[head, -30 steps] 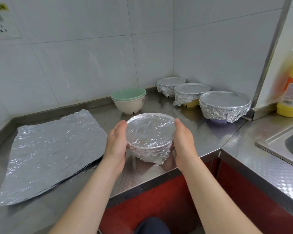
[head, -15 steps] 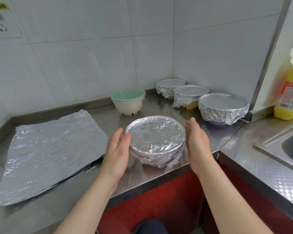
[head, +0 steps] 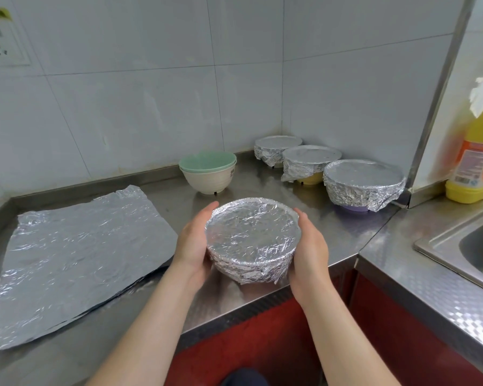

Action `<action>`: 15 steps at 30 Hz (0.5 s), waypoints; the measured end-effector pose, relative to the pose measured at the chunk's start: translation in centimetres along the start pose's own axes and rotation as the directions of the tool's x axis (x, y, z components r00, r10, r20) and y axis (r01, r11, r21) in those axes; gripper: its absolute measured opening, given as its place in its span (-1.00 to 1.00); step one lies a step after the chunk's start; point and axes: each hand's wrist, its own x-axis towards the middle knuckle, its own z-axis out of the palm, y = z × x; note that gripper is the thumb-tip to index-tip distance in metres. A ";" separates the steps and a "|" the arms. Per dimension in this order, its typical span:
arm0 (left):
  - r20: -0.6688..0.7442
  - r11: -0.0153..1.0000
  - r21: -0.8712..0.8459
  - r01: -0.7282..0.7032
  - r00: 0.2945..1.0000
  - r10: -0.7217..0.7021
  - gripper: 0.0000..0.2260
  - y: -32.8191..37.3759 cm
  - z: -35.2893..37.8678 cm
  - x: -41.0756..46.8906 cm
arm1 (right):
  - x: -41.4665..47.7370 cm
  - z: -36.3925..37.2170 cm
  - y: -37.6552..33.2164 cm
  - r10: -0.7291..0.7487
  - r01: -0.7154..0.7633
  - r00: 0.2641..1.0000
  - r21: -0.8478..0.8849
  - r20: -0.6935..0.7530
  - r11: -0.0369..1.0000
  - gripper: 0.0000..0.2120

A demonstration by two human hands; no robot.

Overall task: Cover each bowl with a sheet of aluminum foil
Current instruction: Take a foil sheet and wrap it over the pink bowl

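In the middle of the frame, at the near edge of the steel desk [head: 346, 227], sits the foil-covered bowl [head: 253, 238], its top sheet crinkled but pulled flat and the foil skirt folded down its sides. It lies squarely inside a two-handed grip: the left hand [head: 193, 243] cups its left side and the right hand [head: 308, 246] cups its right side, palms against the foil and fingers curved round toward the far rim, so each grip is closed about the bowl's wall with the bowl between them. The bowl's top faces slightly toward the camera; whether its base touches the desk cannot be told. At the left of the frame a stack of foil sheets [head: 76, 254] lies flat on the desk, well apart from the hands. Above the held bowl, toward the wall, a green bowl nested in a cream bowl [head: 208, 171] stands uncovered. In the corner at the upper right of centre three more bowls stand in a row, each capped with foil: the far one [head: 276, 150], the middle one [head: 308, 162] with yellow showing below, and the near one [head: 363, 185] with purple showing below. A yellow bottle [head: 477, 162] and a sink [head: 474, 240] occupy the right edge.
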 end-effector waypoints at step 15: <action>-0.088 0.994 -0.045 -0.101 0.991 0.097 -0.79 -1.5 -0.5 -0.8 | 0.3 -0.8 -2.2 0.059 -0.077 0.994 0.215 0.088 0.974 -0.63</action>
